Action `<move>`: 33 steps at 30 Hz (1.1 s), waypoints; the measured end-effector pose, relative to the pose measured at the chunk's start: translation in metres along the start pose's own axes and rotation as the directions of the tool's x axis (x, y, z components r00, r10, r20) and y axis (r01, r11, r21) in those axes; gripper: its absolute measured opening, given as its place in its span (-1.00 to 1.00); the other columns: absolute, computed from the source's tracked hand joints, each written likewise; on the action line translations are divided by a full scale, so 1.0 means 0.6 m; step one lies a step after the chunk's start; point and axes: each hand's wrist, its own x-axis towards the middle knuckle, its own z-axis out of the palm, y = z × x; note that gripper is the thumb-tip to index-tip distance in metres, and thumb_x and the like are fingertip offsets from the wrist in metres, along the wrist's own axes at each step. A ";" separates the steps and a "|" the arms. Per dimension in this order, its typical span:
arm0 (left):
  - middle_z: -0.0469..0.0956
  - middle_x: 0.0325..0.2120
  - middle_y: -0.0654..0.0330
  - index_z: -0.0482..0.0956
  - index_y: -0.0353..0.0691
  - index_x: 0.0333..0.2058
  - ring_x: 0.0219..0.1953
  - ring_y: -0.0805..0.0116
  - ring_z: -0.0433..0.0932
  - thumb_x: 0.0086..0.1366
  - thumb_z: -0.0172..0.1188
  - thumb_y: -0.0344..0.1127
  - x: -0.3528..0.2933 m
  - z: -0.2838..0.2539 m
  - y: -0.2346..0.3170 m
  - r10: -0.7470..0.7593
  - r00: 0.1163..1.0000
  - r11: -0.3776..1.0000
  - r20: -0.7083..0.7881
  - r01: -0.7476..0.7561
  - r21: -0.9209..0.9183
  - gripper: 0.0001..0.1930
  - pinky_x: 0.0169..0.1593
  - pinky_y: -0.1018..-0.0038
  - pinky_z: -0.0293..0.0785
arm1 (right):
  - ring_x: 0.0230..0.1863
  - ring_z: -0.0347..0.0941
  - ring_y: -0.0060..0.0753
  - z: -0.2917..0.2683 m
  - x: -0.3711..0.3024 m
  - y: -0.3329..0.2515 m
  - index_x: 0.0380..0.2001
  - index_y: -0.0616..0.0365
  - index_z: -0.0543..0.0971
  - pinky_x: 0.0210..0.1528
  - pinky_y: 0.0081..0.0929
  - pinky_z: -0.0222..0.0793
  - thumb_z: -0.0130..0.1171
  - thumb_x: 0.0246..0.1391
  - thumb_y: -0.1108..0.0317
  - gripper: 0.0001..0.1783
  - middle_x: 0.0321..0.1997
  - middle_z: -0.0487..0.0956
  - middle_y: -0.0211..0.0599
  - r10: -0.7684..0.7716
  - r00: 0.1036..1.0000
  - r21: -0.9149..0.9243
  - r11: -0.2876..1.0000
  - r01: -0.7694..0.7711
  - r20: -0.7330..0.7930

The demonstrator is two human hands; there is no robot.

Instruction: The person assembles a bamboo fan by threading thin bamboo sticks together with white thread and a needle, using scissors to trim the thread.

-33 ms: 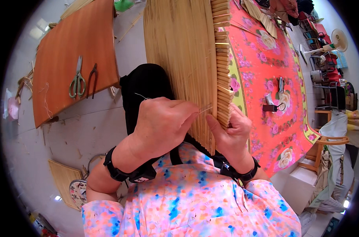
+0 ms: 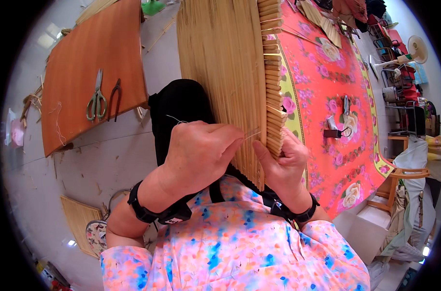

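A long mat of thin straw-coloured stalks [image 2: 220, 58] lies across my lap, its right edge finished with a row of short folded bundles [image 2: 273, 89]. My left hand [image 2: 196, 150] is closed in a pinch above the mat, holding a thin pale thread [image 2: 252, 133] that runs to the bound edge. A loose end of thread sticks out behind its knuckles. My right hand [image 2: 287, 162] grips that edge, thumb on top near the thread, the other fingers partly hidden behind the bundles.
At the left, a brown board [image 2: 89, 63] bears green-handled scissors [image 2: 96, 104], dark pincers [image 2: 114, 100] and a loose white thread [image 2: 59, 125]. To the right stands a table with a red floral cloth [image 2: 322, 160], holding a small black object [image 2: 333, 133]. A wooden chair [image 2: 387, 189] is beyond.
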 end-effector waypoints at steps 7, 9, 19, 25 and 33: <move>0.60 -0.57 0.11 0.63 -0.23 -0.37 -0.57 0.13 0.57 0.17 0.26 -0.43 0.003 -0.011 0.019 -0.120 0.988 0.992 0.095 0.116 0.049 -0.95 -0.50 0.38 0.44 | -0.11 0.60 -0.10 -0.002 -0.006 0.014 -0.26 0.35 0.64 -0.06 -0.38 0.48 0.29 -0.11 0.58 -0.75 -0.18 0.65 0.00 -0.044 0.998 0.008 0.999 0.044 -0.034; 0.58 -0.59 0.10 0.63 -0.25 -0.35 -0.60 0.18 0.55 0.20 0.23 -0.44 0.003 -0.013 0.025 -0.174 0.977 0.985 0.122 0.174 0.018 -0.95 -0.52 0.43 0.41 | -0.11 0.60 -0.10 -0.004 -0.004 0.019 -0.24 0.35 0.63 -0.06 -0.37 0.49 0.30 -0.10 0.57 -0.74 -0.17 0.65 0.01 -0.100 0.994 -0.013 0.995 0.100 -0.036; 0.48 -0.67 0.26 0.63 -0.33 -0.18 -0.63 0.60 0.42 0.25 0.13 -0.54 -0.010 -0.044 0.037 -0.388 0.888 0.894 0.247 0.428 -0.132 -0.81 -0.53 0.62 0.30 | -0.15 0.57 0.04 0.019 -0.012 0.018 -0.12 0.34 0.59 -0.07 -0.31 0.51 0.35 -0.20 0.52 -0.55 -0.15 0.60 0.08 -0.085 0.992 0.108 0.990 0.095 -0.095; 0.62 -0.56 0.21 0.66 -0.31 -0.20 -0.57 0.56 0.54 0.22 0.19 -0.56 -0.029 -0.068 0.035 -0.499 0.842 0.853 0.207 0.519 -0.056 -0.81 -0.49 0.60 0.39 | -0.12 0.56 0.01 0.039 -0.014 0.008 -0.05 0.33 0.56 -0.07 -0.33 0.50 0.32 -0.21 0.53 -0.48 -0.09 0.58 0.08 -0.078 0.992 0.211 0.973 0.097 -0.099; 0.59 -0.58 0.19 0.66 -0.34 -0.22 -0.58 0.55 0.49 0.18 0.21 -0.58 -0.042 -0.071 0.032 -0.522 0.841 0.850 0.143 0.526 0.009 -0.82 -0.49 0.62 0.33 | -0.15 0.51 -0.03 0.044 -0.011 0.019 0.01 0.27 0.53 -0.13 -0.32 0.49 0.27 -0.27 0.47 -0.39 -0.09 0.49 -0.07 0.016 1.000 0.508 0.861 -0.013 -0.002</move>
